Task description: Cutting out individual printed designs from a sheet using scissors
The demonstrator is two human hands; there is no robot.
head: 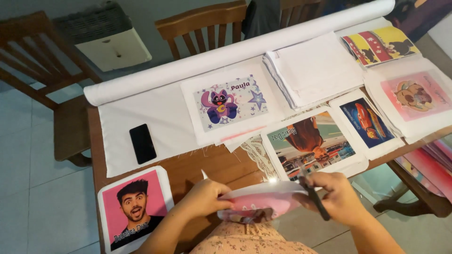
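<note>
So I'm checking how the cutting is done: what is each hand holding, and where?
Left hand pinches the pink printed fabric piece at its left edge. Right hand holds black-handled scissors by the handles.

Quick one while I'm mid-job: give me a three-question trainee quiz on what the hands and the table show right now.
1. True or false: the right hand holds black-handled scissors.
2. What does the left hand grip?
A. the black phone
B. the edge of a pink printed fabric piece
C. the white fabric roll
3. Which print lies at the table's near left corner?

Key
1. True.
2. B; both hands hold it, off the table.
3. The pink portrait print, below the phone.
</note>
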